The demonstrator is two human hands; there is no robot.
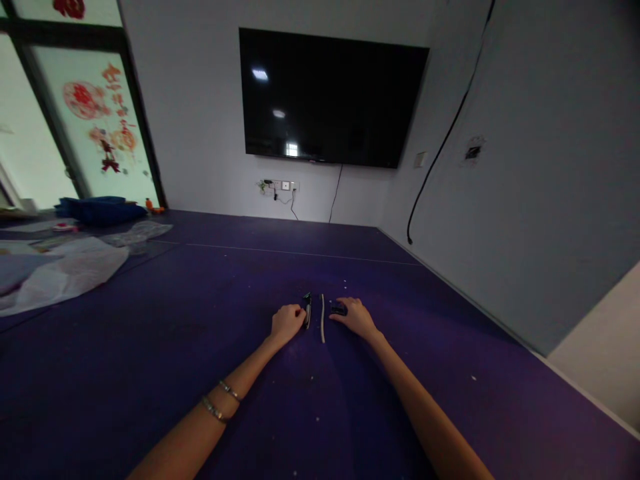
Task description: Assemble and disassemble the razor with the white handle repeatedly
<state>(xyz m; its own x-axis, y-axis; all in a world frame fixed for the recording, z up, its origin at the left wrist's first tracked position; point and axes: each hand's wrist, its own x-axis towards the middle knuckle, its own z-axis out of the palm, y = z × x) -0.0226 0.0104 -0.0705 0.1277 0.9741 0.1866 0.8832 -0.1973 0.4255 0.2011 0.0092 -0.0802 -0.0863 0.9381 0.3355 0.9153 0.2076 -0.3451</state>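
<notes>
My left hand (287, 323) is closed, its fingers at a slim dark and silver tool (308, 313) that has a short dark piece at its far end. A pale, slightly bent strip like a length of cable (323, 320) lies on the purple surface between my hands, touched by neither. My right hand (355, 317) curls its thumb and fingers around a small dark block-like object (339, 309). The kind of both held things is too small to make out.
White specks dot the purple surface (240, 373). Crumpled white plastic sheeting (75, 267) and a dark blue cloth heap (105, 210) lie at the left. A television (330, 100) hangs on the far wall. A black cable (445, 143) dangles along the right wall.
</notes>
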